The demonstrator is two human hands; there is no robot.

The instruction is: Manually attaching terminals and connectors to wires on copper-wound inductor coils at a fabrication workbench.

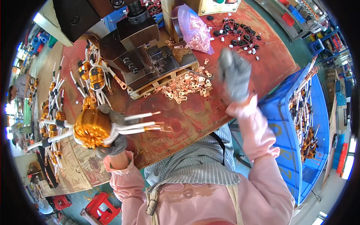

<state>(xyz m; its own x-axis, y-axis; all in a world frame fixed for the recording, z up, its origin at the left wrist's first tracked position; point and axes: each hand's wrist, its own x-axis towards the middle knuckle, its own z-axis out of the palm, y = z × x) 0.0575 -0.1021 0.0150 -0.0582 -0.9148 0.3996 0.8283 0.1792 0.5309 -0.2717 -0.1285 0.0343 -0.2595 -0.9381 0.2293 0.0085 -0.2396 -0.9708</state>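
My left hand [115, 145], in a grey glove, is closed around a copper-wound toroidal coil [91, 128] above the left part of the table. White-sleeved leads stick out of the coil to both sides; one on the right seems to end in a copper ring lug [166, 128]. My right hand [235, 77], gloved too, is over the table to the right of a loose pile of copper lugs [187, 87]. Motion smears its fingers, so whether it grips anything does not show. Behind the pile stands a dark metal press [137, 62] with a wooden-edged base.
More wound coils [96, 77] lie left of the press. A pink plastic bag [195, 32] of lugs and several black rings with red wires [242, 35] sit at the back. On the right, a blue crate [281, 112] holds coils. Red stools [101, 208] stand below, left.
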